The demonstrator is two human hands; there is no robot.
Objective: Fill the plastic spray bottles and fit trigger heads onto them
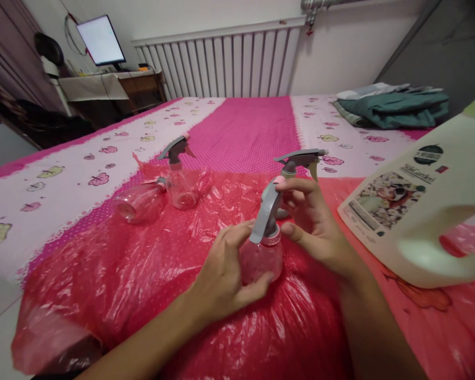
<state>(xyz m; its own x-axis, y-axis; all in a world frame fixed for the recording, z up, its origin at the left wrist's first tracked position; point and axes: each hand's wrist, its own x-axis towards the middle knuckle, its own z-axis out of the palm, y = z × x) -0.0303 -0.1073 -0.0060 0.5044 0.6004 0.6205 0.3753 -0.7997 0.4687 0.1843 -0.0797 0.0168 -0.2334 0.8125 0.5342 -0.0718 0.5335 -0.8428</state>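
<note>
Over red plastic [154, 274], hands [224, 266] [314, 227] hold a spray bottle [266, 256].

a lit monitor [101, 40] stands on a cloth-draped desk [140, 87], left of a white ribbed radiator [226, 62]. a grey pipe [320, 3] with a red valve [309, 32] runs along the wall [348, 53]. folded cloth [404, 110] lies on the pink flowered bedsheet [247, 129]; a mauve curtain [8, 34] hangs far left.

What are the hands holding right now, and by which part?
A spray bottle: the left hand holds it around its clear body; the right hand is at its grey spray head.
</note>
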